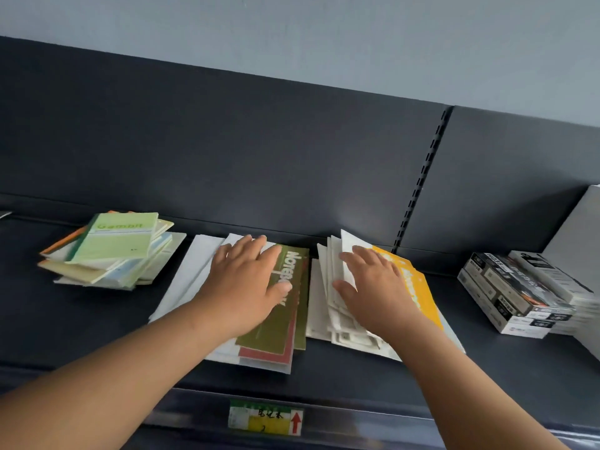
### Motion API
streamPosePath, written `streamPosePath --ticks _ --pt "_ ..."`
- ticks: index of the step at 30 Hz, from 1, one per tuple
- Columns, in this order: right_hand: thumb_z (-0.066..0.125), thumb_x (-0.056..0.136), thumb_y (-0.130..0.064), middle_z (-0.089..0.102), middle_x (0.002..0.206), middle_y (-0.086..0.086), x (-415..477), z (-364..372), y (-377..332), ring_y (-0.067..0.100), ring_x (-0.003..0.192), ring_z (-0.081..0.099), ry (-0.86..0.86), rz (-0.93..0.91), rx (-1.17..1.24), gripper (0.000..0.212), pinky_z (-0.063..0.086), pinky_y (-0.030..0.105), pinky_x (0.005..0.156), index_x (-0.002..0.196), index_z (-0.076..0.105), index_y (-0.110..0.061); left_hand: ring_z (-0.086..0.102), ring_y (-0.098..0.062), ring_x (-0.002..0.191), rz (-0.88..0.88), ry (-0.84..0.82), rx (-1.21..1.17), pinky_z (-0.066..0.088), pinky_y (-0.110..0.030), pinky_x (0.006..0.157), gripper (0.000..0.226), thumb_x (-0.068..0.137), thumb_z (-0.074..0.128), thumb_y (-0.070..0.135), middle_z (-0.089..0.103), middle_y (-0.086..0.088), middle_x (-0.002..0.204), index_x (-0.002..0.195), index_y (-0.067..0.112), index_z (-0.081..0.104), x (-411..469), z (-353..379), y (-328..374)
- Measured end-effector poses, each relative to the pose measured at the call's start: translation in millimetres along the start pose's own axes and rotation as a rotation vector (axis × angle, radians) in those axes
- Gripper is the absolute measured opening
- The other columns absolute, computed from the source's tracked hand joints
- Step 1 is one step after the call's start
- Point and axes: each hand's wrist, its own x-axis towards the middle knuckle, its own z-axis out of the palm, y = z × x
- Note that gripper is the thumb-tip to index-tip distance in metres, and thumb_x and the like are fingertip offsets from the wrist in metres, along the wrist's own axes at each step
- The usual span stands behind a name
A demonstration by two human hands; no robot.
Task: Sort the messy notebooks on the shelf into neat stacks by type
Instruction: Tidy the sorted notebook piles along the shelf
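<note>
1. A price label (264, 420) sits on the shelf (357, 368) front lip
2. The left hand (246, 277) lies flat, fingers spread, on the olive notebook pile (276, 332), probably steadying it
3. The right hand (376, 284), also flat and gripping nothing, presses the fanned white-and-yellow pile (422, 287), likely to square it
4. Farther back, the green notebook stack (113, 251) sits skewed, not yet tidied

Both arms reach up toward centre frame: the left forearm (113, 378) stretches in long from the lower left corner, the right forearm (454, 378) from the lower right. Just left of centre, the left hand (246, 280) lies palm down, fingers straight and close together, thumb out to the right. Just right of centre, the right hand (373, 287) is palm down too, fingers spread, thumb pointing left.
</note>
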Motion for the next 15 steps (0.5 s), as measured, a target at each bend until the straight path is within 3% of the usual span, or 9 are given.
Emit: streamPosePath --ticks 10,15 --pt "0.041 0.099 -0.046 0.023 0.159 0.001 12 14 -160 0.022 0.146 0.019 -0.024 -0.234 0.036 0.057 0.017 0.044 0.119 0.149 0.03 -0.024 0.004 -0.023 0.148 -0.254 0.082 0.078 0.006 -0.041 0.117 0.064 0.097 0.033 0.055 0.01 -0.002 0.161 0.151 0.026 0.017 -77 -44 -143" --pt "0.042 0.099 -0.046 0.024 0.158 0.0 14 26 -270 0.021 0.145 0.022 -0.044 -0.355 0.058 0.056 0.018 0.039 0.118 0.149 0.031 -0.024 0.007 -0.023 0.147 -0.37 0.114 0.115 0.008 -0.041 0.116 0.065 0.096 0.034 0.057 0.012 -0.002 0.16 0.151 0.025 0.018 -132 -73 -237"
